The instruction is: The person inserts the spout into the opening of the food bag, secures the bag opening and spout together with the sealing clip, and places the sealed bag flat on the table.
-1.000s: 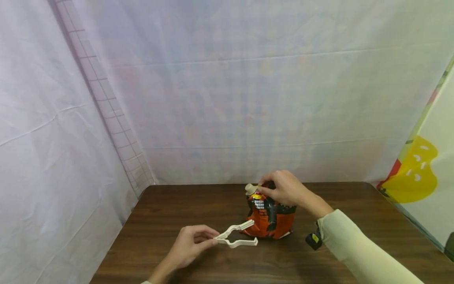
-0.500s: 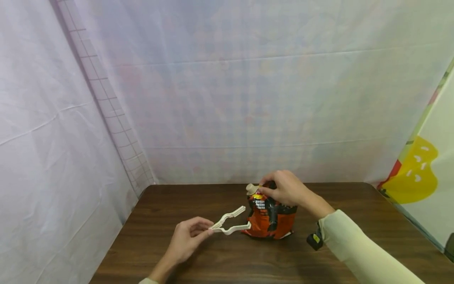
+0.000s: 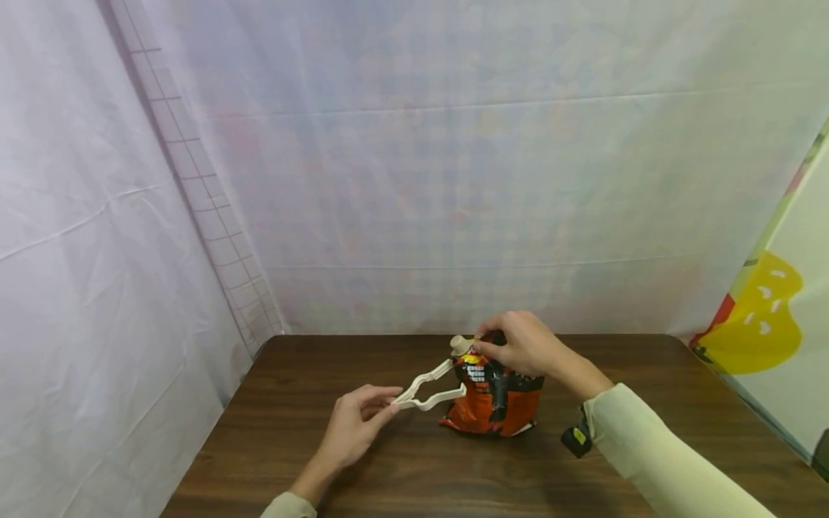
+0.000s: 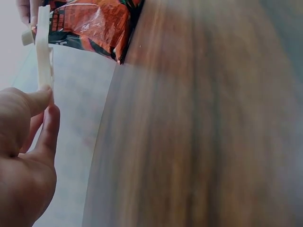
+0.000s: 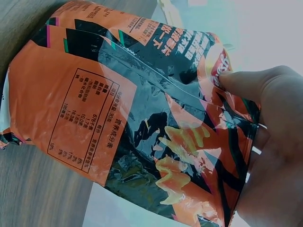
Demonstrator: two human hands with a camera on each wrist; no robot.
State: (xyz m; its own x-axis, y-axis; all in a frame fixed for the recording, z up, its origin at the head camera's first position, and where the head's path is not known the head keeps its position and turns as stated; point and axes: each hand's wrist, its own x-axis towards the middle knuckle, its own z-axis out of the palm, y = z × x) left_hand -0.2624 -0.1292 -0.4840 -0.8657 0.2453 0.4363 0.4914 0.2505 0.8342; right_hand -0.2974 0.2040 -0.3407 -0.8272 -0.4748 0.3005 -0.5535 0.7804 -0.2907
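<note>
An orange-and-black snack bag [image 3: 476, 414] stands upright on the table, its printed side filling the right wrist view. My right hand [image 3: 526, 350] pinches the top of the bag, thumb on the front [image 5: 244, 81]. A beige cap-like piece [image 3: 460, 344] sits at the bag's top left corner; how it is attached is hidden. My left hand [image 3: 355, 426] pinches a cream bag clip [image 3: 445, 396] at its joined end, between thumb and fingers. The clip's two arms spread in a V, their free ends at the bag's left side. Whether they touch the bag I cannot tell.
The dark brown wooden table [image 3: 311, 374] ends at a pale curtain [image 3: 401, 216] behind the bag. Another pale curtain hangs on the left. A small black object [image 3: 576, 439] shows beneath the right sleeve cuff [image 3: 602, 403].
My left hand has raised the clip, first drawing it slightly left, then bringing it right against or near the bag's upper left side. My right hand and the bag have hardly moved.
</note>
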